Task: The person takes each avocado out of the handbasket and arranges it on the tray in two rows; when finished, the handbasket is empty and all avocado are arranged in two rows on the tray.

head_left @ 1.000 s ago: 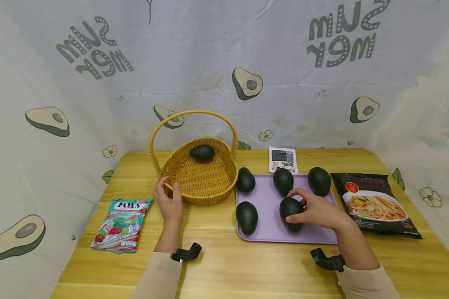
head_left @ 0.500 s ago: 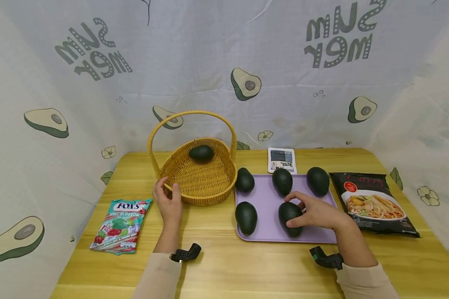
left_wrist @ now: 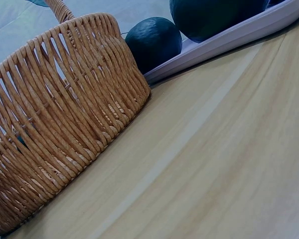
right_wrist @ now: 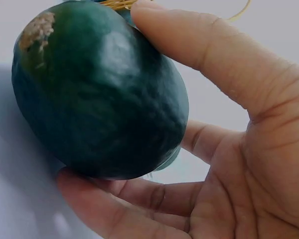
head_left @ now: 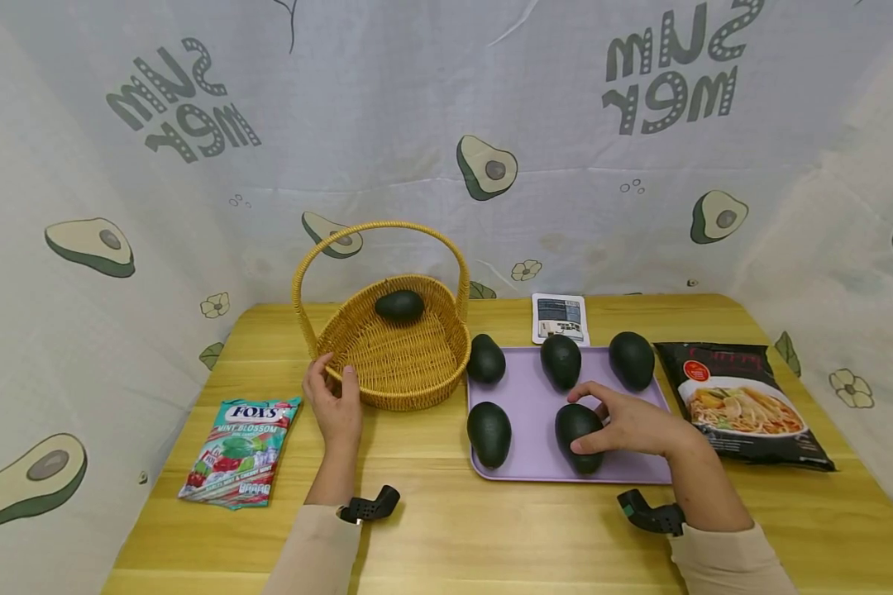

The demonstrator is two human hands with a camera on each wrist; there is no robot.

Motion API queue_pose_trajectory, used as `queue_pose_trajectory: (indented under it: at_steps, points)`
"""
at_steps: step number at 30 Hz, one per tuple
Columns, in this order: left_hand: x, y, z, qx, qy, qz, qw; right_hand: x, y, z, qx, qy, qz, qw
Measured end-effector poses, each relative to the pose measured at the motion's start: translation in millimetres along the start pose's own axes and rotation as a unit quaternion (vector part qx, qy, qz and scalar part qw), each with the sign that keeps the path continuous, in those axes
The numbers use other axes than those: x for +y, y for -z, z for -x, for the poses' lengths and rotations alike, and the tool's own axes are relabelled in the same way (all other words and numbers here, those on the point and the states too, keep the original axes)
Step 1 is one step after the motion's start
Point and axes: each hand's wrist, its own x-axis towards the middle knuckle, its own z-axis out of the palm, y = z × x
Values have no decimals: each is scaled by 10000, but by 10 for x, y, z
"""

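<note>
My right hand (head_left: 628, 426) holds a dark green avocado (head_left: 575, 438) on the lilac tray (head_left: 524, 413), thumb on the near side and fingers around the far side. In the right wrist view the thumb meets one flank of the avocado (right_wrist: 99, 94) and the fingers lie along the opposite one. Several more avocados, such as one at the tray's front left (head_left: 489, 435), rest on the tray. My left hand (head_left: 337, 409) grips the front-left rim of a yellow wicker basket (head_left: 409, 397). Inside the basket, one avocado (head_left: 399, 307) lies against the back wall.
Left of the basket lies a teal candy bag (head_left: 241, 450). A black noodle packet (head_left: 744, 405) sits right of the tray, and a white printed card (head_left: 560, 317) behind it. The basket's tall handle (head_left: 387, 225) arches upward. A printed cloth (head_left: 387, 107) hangs behind the wooden table (head_left: 446, 537).
The avocado under my right hand has turned and tilted slightly, its near end shifting toward me. My left hand stays at the basket; the head view drifts a little.
</note>
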Motion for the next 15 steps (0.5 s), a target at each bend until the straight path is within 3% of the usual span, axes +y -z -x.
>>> queue_pose_trajectory:
  at_steps: [15]
  points:
    - [5,-6,14,32,-68,-82,9999,-39,-15,24,91,19,329,9994]
